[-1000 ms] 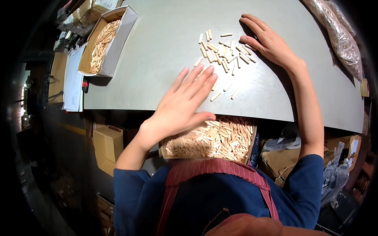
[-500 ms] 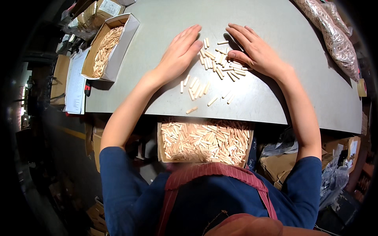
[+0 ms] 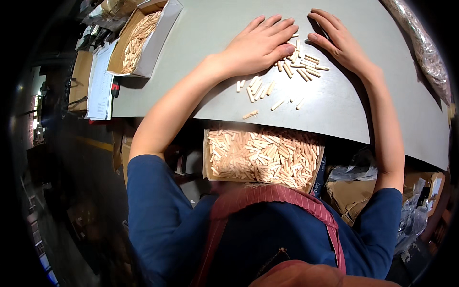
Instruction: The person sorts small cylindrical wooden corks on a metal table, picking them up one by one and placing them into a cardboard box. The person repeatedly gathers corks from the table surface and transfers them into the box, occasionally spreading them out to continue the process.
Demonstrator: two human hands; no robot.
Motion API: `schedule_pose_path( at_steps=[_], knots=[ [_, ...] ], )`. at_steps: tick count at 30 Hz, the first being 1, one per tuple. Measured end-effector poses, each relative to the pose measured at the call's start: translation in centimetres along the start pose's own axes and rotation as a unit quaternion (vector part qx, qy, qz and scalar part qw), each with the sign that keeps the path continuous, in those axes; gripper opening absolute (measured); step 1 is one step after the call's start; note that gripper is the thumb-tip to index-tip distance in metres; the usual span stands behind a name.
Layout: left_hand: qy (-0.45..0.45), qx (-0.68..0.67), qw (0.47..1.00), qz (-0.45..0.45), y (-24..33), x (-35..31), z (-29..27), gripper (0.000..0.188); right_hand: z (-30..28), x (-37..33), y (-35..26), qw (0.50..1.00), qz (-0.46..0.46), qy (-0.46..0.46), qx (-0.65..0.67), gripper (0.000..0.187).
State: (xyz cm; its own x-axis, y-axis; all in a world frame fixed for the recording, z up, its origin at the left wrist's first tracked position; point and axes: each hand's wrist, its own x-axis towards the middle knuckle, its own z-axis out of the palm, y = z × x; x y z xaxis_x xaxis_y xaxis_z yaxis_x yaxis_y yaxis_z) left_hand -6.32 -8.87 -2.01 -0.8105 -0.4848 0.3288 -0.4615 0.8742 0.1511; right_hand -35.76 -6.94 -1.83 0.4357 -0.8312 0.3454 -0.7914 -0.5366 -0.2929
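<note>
A loose pile of wooden dowel pins (image 3: 305, 65) lies on the grey tabletop (image 3: 201, 28), with several more scattered nearer the front edge. My left hand (image 3: 262, 45) rests flat over the pile's left side, fingers stretched out and slightly spread, hiding some of the pins. To the right of the pile, my right hand (image 3: 340, 44) is held on its side with its fingers apart and nothing in them. Below the table edge, close to my body, a cardboard box (image 3: 206, 158) is filled with many more of these pins.
At the far left stands a white carton (image 3: 161, 40) of dowel pins, beside papers (image 3: 99, 86) and a red-and-black object (image 3: 115, 89). A clear plastic bag (image 3: 425, 52) packed with pins lies along the right side. Lower right are a cardboard box (image 3: 351, 193) and crumpled plastic (image 3: 413, 220).
My left hand has moved right, from beside the pile to over its left part. My right hand has drawn a little away from the pins. The whole view has shifted slightly.
</note>
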Motion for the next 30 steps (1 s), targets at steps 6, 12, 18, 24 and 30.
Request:
schedule_pose_path(
  at_steps=[6,12,18,24,30],
  knots=[
    [-0.01,-0.005,1.0,-0.003,1.1,-2.1,-1.0,0.058,0.1,0.0,0.2,1.0,0.005,-0.014,-0.021,0.067],
    [-0.022,-0.014,0.999,-0.021,2.2,-4.5,-2.2,0.059,0.2,-0.1,0.4,0.999,0.004,-0.012,-0.047,0.069],
    [-0.026,-0.105,0.992,-0.064,3.5,-6.5,-3.8,0.058,-0.7,0.0,-0.7,0.998,0.022,-0.03,-0.06,0.069],
    [0.094,-0.511,0.811,-0.268,4.9,-10.0,-5.8,0.053,-0.5,0.1,-1.2,0.996,-0.01,-0.012,-0.092,0.067],
    [0.196,-0.479,0.803,-0.295,7.2,-12.8,-6.7,0.051,1.2,-0.1,-2.8,0.987,-0.06,0.024,-0.149,0.068]
  ],
)
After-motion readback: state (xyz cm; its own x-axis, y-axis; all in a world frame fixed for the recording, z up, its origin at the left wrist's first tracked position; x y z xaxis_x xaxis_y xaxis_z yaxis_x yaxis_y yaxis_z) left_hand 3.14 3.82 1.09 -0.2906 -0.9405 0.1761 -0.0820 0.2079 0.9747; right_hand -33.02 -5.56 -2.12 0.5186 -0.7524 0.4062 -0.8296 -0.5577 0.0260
